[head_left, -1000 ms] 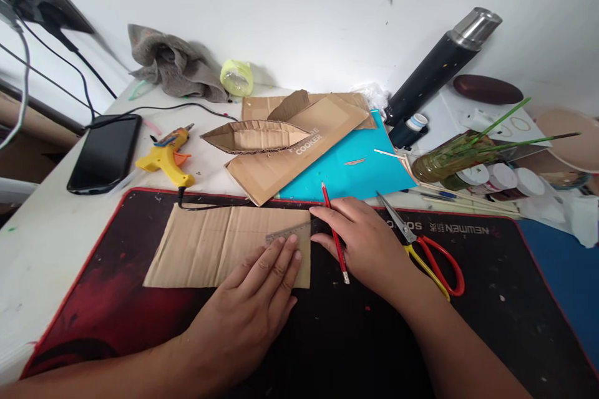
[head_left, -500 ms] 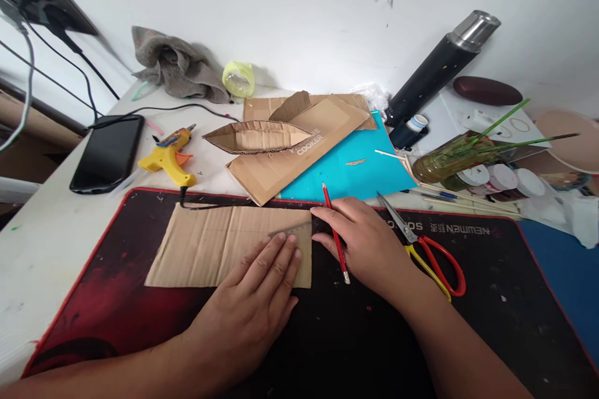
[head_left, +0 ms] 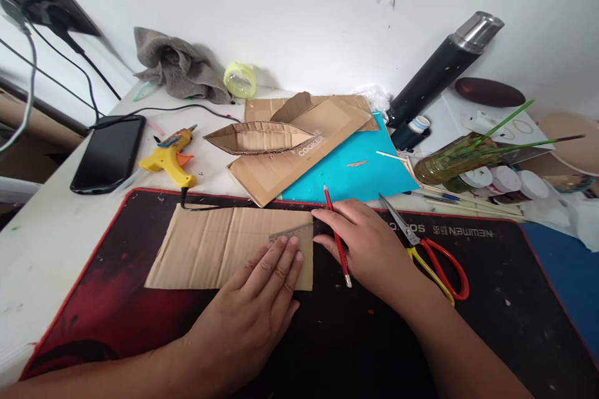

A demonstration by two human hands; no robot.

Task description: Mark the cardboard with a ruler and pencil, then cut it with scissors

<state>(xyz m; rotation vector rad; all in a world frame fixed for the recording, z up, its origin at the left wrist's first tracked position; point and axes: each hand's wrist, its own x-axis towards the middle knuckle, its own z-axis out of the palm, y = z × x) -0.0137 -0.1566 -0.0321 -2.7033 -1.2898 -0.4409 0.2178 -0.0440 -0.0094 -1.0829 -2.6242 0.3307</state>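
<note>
My left hand (head_left: 262, 299) lies flat with its fingers stretched out over a clear ruler (head_left: 290, 232) on a piece of corrugated cardboard (head_left: 201, 249). The ruler slants slightly, and its lower part is under my fingers. At the cardboard's right edge is my right hand (head_left: 365, 243), its index finger and thumb touching or close to that edge. A red pencil (head_left: 337, 243) is held in this hand, tip pointing away and eraser end toward me. How the fingers grip it is partly hidden. Scissors (head_left: 433, 262) with red and yellow handles lie right of my right hand, blades partly open.
A yellow glue gun (head_left: 168, 162) and a black phone (head_left: 108, 153) lie at the left. Behind the black mat (head_left: 374, 336) are a boat-shaped cardboard piece (head_left: 259, 138), flat cardboard (head_left: 266, 177) and blue sheet (head_left: 337, 168). A black flask (head_left: 440, 75) and paint pots (head_left: 503, 181) stand right.
The view shifts very slightly. Both hands, the ruler, the cardboard and the pencil keep nearly the same places.
</note>
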